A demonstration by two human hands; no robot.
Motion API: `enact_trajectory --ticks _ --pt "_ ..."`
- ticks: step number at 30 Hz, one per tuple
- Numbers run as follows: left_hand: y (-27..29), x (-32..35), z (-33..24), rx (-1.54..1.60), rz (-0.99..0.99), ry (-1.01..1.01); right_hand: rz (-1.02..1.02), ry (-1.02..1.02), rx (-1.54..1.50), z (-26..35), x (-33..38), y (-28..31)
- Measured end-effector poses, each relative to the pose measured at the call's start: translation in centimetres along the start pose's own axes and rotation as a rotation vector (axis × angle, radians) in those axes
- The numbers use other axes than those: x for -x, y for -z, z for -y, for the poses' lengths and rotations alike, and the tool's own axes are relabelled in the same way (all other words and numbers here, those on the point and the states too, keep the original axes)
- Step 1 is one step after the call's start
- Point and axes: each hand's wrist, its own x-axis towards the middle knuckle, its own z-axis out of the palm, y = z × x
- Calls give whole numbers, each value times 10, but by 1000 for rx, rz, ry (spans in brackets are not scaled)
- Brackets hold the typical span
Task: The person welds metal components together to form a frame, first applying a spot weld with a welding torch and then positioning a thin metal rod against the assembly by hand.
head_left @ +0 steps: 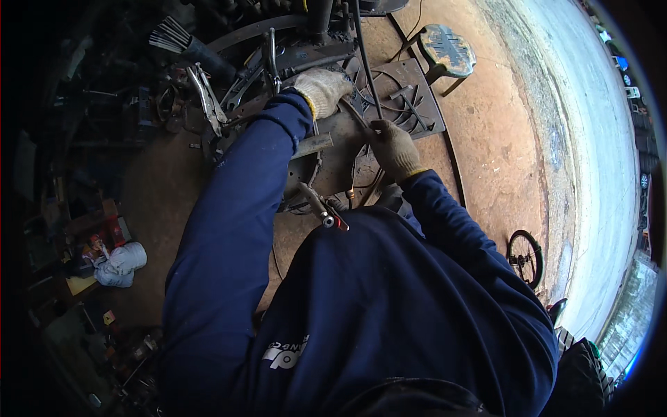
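Likely positioning slim bar [356, 114] over bench [340, 161] | near right hand [394, 151]: grip curled round it | far left hand [323, 92]: can't tell grip | next: probably steady alignment

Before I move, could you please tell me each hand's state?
Left hand: cannot tell; fingers hidden.
Right hand: closed, apparently around a rod.

The gloved left hand [323, 90] reaches over the dark metal surface [338, 167], the gloved right hand [394, 149] is curled around a slim bar [355, 112], locking pliers [207, 97] sit to the left, and a worn stool [448, 50] stands at upper right
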Motion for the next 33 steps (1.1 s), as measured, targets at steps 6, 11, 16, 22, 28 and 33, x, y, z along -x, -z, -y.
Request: enact_trajectory --ticks 6,11,16,22,28,33 --pt "41 21 12 173 -203 95 -58 165 -99 -31 -6 -5" --pt "53 34 10 217 -323 76 -38 0 -434 -32 -8 -8" --pt "45 42 -4 312 -278 111 -80 -87 -701 -35 -2 -4" --pt "49 69 -40 -189 -614 46 188 419 -539 -16 -17 76" --pt "91 152 -86 -32 -362 124 414 1142 -164 70 -61 161" --pt "65 233 -88 -679 -686 230 -106 1250 -181 118 -84 153"
